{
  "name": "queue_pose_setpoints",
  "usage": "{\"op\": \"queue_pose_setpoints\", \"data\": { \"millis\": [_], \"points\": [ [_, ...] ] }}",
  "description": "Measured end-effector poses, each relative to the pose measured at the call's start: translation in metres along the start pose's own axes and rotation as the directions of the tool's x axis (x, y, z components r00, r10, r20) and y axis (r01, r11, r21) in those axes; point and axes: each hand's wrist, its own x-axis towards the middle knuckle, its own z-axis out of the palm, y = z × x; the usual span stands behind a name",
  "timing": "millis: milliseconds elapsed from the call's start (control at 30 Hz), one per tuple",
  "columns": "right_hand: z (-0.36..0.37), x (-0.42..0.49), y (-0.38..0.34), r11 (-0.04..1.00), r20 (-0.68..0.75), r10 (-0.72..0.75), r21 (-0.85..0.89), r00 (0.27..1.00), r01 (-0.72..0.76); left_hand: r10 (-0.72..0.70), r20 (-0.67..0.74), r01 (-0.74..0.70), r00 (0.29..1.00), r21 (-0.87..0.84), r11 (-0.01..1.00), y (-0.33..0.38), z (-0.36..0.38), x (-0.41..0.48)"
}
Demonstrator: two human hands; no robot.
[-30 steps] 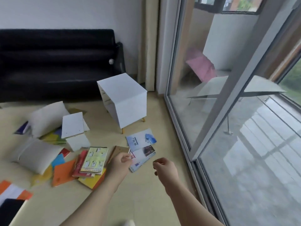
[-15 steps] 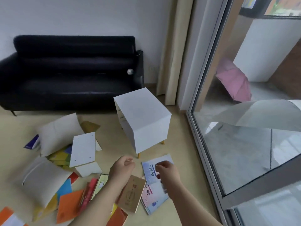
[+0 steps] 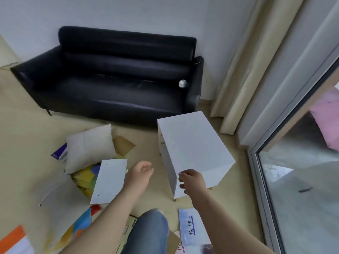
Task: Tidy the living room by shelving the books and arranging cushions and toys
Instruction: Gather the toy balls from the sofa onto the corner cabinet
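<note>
Black sofa (image 3: pixel 110 79) stands against the wall with a small grey ball (image 3: pixel 182 83) at its right end, and a white cabinet (image 3: pixel 192 149) sits on the floor before it. My left hand (image 3: pixel 141 173) and right hand (image 3: pixel 192 180) hover loosely curled, holding nothing, the right just in front of the cabinet's near corner. On the floor, a blue-white book (image 3: pixel 192 231) lies beside my right forearm, and yellow books (image 3: pixel 86 177) lie partly under a white board (image 3: pixel 110 180) beside a white cushion (image 3: pixel 89 145).

We see a white cabinet (image 3: pixel 194 143) with a black sofa (image 3: pixel 113 85) behind it. Left of it lie a cream cushion (image 3: pixel 89 145), a white board (image 3: pixel 110 180) and coloured books (image 3: pixel 86 177). Our right hand (image 3: pixel 192 180) hovers at its near corner and our left hand (image 3: pixel 141 173) left of it, both loosely curled.
</note>
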Motion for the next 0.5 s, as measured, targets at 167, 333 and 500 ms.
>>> {"op": "queue_pose_setpoints", "data": {
  "millis": [167, 333, 500],
  "points": [
    [0.038, 0.101, -0.046, 0.999, -0.010, 0.008, -0.041, 1.000, -0.008, -0.038, -0.003, 0.037, 0.999, -0.028, 0.999, 0.009, -0.011, 0.112],
    [0.095, 0.232, -0.141, 0.999, -0.052, 0.041, -0.003, 0.998, -0.041, 0.003, 0.057, -0.009, 0.998, 0.106, 0.994, 0.049, -0.038, 0.261],
    [0.140, 0.307, -0.226, 0.997, -0.061, 0.071, 0.030, 0.996, -0.069, -0.009, 0.050, -0.003, 0.999, 0.224, 0.975, 0.107, -0.074, 0.374]
  ]
}}
